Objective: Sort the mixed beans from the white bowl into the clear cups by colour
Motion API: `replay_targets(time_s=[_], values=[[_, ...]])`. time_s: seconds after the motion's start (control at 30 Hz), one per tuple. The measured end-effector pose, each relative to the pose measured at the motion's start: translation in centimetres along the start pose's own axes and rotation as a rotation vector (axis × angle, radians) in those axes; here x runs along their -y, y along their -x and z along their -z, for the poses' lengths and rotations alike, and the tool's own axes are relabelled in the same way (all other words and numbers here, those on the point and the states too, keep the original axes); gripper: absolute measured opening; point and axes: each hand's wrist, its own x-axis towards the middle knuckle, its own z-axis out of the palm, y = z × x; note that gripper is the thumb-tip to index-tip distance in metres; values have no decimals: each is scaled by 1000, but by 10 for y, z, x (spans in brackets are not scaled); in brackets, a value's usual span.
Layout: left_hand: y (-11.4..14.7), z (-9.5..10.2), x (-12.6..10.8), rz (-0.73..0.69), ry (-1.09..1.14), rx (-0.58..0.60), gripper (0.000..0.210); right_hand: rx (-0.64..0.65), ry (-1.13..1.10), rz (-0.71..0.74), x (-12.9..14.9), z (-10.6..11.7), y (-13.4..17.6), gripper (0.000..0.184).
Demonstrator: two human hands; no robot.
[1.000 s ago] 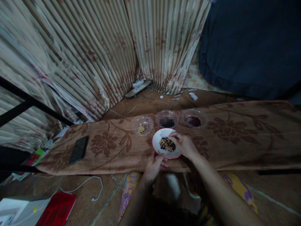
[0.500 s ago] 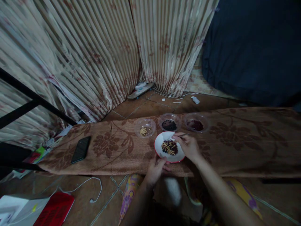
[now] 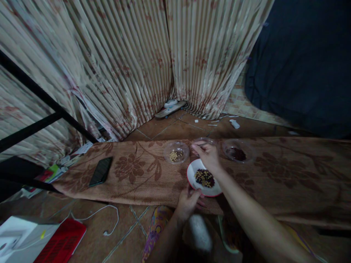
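Note:
My left hand [image 3: 189, 201] is closed on the near left rim of a white bowl with a red edge [image 3: 192, 168]. A mix of yellow, black and dark red beans [image 3: 204, 178] lies in this bowl. My right hand [image 3: 208, 155] reaches over its far side, with the fingers pinched on a thin metal tool, apparently tweezers [image 3: 203, 144]. Behind that hand, the clear middle bowl [image 3: 204, 140] is mostly hidden. To its left stands a clear bowl with yellow beans [image 3: 175, 156], and to its right a clear bowl with dark red beans [image 3: 238, 153].
A black phone [image 3: 101, 171] lies to the left on the brown flowered cloth [image 3: 148, 190] over the narrow table. Striped curtains [image 3: 123, 65] hang behind. On the floor at the lower left are a white box [image 3: 27, 233] and a white cable [image 3: 116, 215].
My right hand has moved away from the beans in the white bowl, forward to the clear middle bowl. My left hand keeps its hold on the rim. The view has shifted slightly.

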Motion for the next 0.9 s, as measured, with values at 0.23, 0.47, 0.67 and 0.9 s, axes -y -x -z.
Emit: replay_targets(time_s=[0.23,0.47,0.67,0.9], values=[[2,0,-2,-1,-17,-7,54,-59,311,-14,8,78,43,31],[3,1,-2,-23,-37,1,51,186,433,-46,-5,86,62,27],[3,1,-5,-16,-48,4,51,268,518,-23,-7,74,61,26],[5,0,-7,-3,-39,3,50,311,514,-1,-9,68,61,27]])
